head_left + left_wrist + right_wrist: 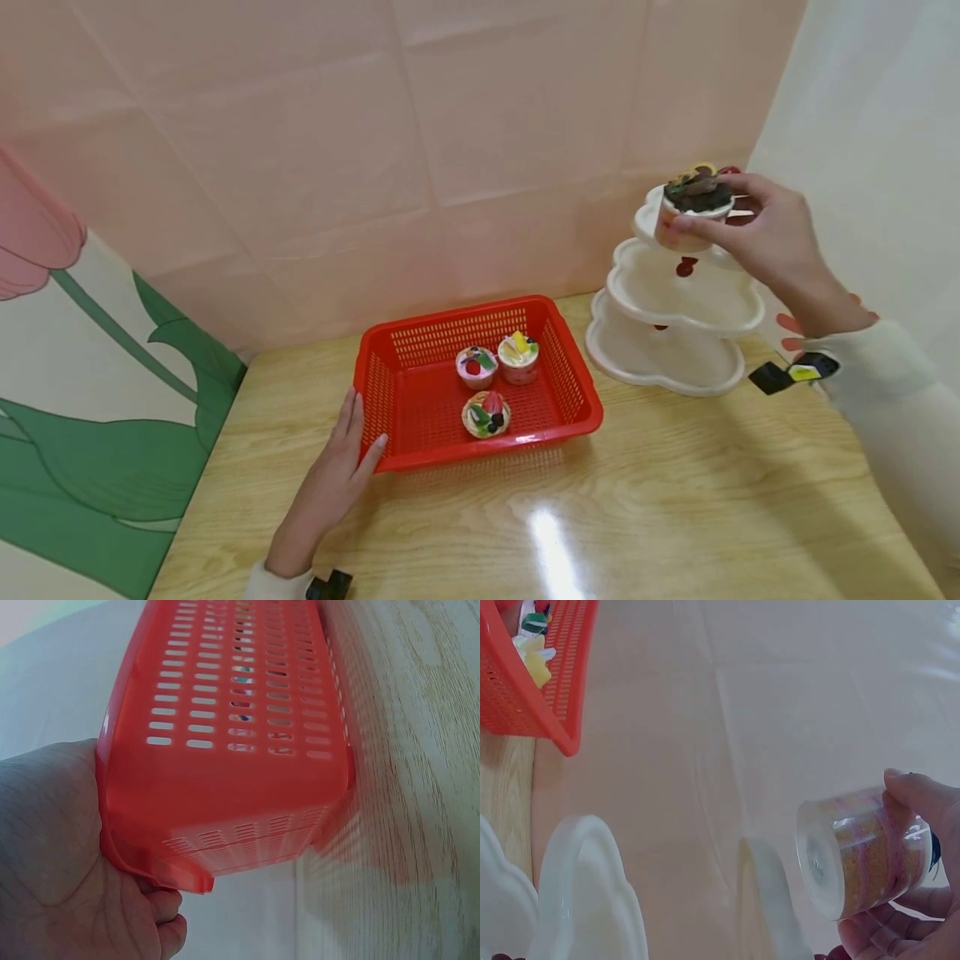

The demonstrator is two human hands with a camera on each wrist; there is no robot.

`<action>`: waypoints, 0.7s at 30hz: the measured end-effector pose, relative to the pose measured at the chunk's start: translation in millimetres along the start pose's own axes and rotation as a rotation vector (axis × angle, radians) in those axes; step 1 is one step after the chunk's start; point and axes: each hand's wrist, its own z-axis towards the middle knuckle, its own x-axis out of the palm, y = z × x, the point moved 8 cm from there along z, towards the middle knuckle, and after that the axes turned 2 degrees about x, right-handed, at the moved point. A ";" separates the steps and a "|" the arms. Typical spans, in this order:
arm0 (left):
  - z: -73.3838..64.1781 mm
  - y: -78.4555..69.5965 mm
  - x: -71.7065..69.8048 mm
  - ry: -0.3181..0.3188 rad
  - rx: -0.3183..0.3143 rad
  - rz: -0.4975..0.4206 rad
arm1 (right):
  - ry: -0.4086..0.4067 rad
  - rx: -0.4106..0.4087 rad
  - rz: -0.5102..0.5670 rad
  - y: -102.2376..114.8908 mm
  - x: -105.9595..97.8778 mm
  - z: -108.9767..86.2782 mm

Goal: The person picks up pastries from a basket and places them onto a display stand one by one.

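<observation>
My right hand (776,229) grips a dessert cup (684,229) between thumb and fingers, over the top tier of a white three-tier stand (675,287). Dark chocolate-like pieces fill its top; the right wrist view shows the clear cup (874,851) tilted, with pink and tan layers and its base facing the stand. My left hand (333,462) rests against the left rim of a red plastic basket (480,454), fingers fairly straight. In the left wrist view, the palm (56,847) lies along the basket's rim.
Inside the basket sit a cupcake with a red berry (476,367), a cream cup with yellow topping (518,358) and a fruit tart (486,415). The wooden table (660,500) meets a pink-covered wall (510,167) behind. A tulip-patterned panel (97,400) stands left.
</observation>
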 end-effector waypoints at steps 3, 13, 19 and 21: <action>-0.5 -0.5 -0.5 0.000 0.000 -0.004 | 0.004 0.010 0.042 -2.4 -3.5 -0.1; -0.1 -1.3 -2.4 0.000 -0.002 -0.003 | 0.011 -0.010 0.120 -5.7 -13.3 -0.1; -0.7 -0.5 -1.5 -0.002 -0.001 -0.003 | 0.008 0.004 0.088 -12.3 -19.8 -1.9; -0.6 -0.5 -1.1 -0.004 0.002 -0.003 | 0.006 0.017 0.077 -15.0 -22.5 -1.8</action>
